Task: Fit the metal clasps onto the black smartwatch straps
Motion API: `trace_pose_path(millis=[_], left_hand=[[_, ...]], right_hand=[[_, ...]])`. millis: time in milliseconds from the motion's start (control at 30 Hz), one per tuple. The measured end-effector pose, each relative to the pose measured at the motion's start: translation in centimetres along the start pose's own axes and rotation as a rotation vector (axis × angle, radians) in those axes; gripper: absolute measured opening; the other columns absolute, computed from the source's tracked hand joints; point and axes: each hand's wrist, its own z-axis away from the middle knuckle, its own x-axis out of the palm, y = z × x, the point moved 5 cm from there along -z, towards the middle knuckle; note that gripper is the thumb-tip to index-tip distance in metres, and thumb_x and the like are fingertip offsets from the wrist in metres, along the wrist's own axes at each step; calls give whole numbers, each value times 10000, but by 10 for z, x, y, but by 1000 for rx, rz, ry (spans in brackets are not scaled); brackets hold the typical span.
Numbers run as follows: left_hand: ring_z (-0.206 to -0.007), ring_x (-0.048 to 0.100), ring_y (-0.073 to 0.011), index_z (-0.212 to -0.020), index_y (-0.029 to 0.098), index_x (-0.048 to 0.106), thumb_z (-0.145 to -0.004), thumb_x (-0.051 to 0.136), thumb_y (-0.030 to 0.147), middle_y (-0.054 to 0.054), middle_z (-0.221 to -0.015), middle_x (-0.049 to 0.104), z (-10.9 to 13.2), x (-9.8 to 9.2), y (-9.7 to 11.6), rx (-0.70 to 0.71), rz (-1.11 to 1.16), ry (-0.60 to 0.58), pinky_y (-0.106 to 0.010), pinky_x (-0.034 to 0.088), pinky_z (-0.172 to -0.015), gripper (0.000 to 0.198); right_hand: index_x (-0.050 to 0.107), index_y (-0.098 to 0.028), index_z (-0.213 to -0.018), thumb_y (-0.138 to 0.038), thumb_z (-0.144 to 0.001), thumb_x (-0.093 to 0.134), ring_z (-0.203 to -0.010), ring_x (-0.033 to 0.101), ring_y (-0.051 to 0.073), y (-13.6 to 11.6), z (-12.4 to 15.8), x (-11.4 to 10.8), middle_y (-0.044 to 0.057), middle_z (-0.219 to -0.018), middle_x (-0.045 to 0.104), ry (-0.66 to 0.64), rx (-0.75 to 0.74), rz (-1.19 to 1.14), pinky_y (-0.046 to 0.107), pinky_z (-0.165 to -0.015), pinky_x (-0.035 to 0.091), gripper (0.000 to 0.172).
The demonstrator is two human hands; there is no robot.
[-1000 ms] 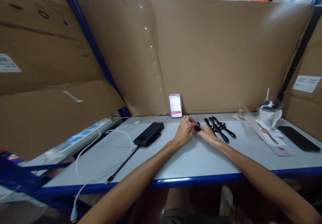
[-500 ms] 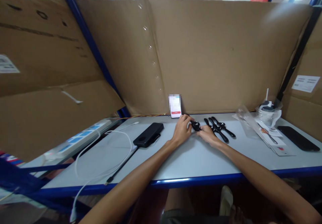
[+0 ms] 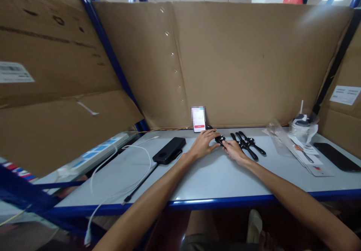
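Both hands meet over a black spokeshave point(image 3: 220, 141) near the back of the grey tabletop point(image 3: 214, 183). Right hand point(image 3: 234, 151) closes around its near handle, thumb laid along the top close to the middle fitting. Left hand point(image 3: 203, 143) is partly open beside the far half, fingers loosely bent and reaching over it, thumb apart below; whether these fingers grip it or only touch it, I cannot tell. Just right of the right hand, more black spokeshaves point(image 3: 249, 141) lie in an overlapping group. Behind the left hand, a lit phone point(image 3: 199, 120) stands propped against the cardboard panel point(image 3: 225, 63). Well to the left lie a black power bank point(image 3: 169, 150) and a looped white cable point(image 3: 150, 160). Toward the right end are clear plastic packaging point(image 3: 278, 138), a lidded cup point(image 3: 301, 128) with a straw, printed cards point(image 3: 316, 166) and a flat black slab point(image 3: 337, 157).
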Motion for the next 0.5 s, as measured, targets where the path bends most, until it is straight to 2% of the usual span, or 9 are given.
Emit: trace_pose_path(millis=[67, 133, 200, 267, 300, 367, 433, 500], left_hand=[[-1313, 488, -257, -1250, 236, 597, -883, 605, 391, -95, -1278, 646, 1, 0, 1, -1, 52, 50, -465, 366, -1064, 398], [-1270, 515, -244, -1244, 216, 577, -910, 559, 373, -109, -1284, 627, 2, -3, -1, -69, 138, 194, -448, 390, -1048, 369], [-1153, 571, -226, -1167, 195, 572, -934, 502, 365, -118, -1214, 636, 5, -7, -8, -230, 249, 398, -412, 445, -971, 297], [-988, 613, -199, -1061, 189, 555, -935, 483, 391, -97, -1067, 655, 7, -4, -16, -409, 413, 533, -362, 486, -849, 249], [-907, 623, -185, -1022, 189, 541, -928, 487, 420, -80, -986, 658, 7, 1, -19, -479, 528, 541, -336, 494, -786, 255], [-789, 632, -165, -984, 183, 528, -901, 507, 494, -55, -870, 655, 4, 16, -19, -558, 800, 444, -300, 495, -694, 323], [-720, 638, -158, -952, 171, 536, -856, 548, 559, -47, -798, 656, -1, 30, -10, -572, 1035, 296, -282, 495, -641, 399], [-693, 644, -160, -902, 166, 546, -809, 606, 577, -43, -757, 657, -4, 36, 1, -558, 1152, 223, -276, 498, -617, 426]], right_hand=[[548, -166, -671, -446, -899, 505, -413, 348, 82, 1, 0, -1, -52, -488, 408, 21, 27, 9, 204, -414, 243, 364], [541, -168, -672, -425, -914, 492, -400, 343, 75, 0, 0, -2, -56, -485, 411, 41, 43, -1, 200, -406, 241, 357], [529, -169, -675, -425, -920, 495, -390, 332, 65, -2, 0, -4, -60, -487, 414, 58, 42, -53, 195, -401, 239, 356], [516, -172, -687, -445, -915, 509, -381, 310, 55, -5, 1, -6, -68, -489, 410, 71, 35, -141, 191, -393, 228, 356], [509, -174, -695, -455, -912, 511, -374, 294, 51, -6, 2, -6, -73, -488, 402, 70, 33, -189, 189, -384, 214, 355], [496, -182, -715, -474, -910, 506, -357, 261, 47, -8, 3, -6, -84, -481, 381, 53, 31, -269, 190, -366, 175, 351], [486, -191, -728, -505, -902, 508, -342, 233, 45, -9, 3, -5, -93, -470, 364, 21, 32, -315, 191, -354, 145, 359], [478, -197, -736, -536, -885, 528, -335, 221, 43, -10, 4, -3, -97, -464, 364, 0, 26, -334, 189, -349, 138, 373]])
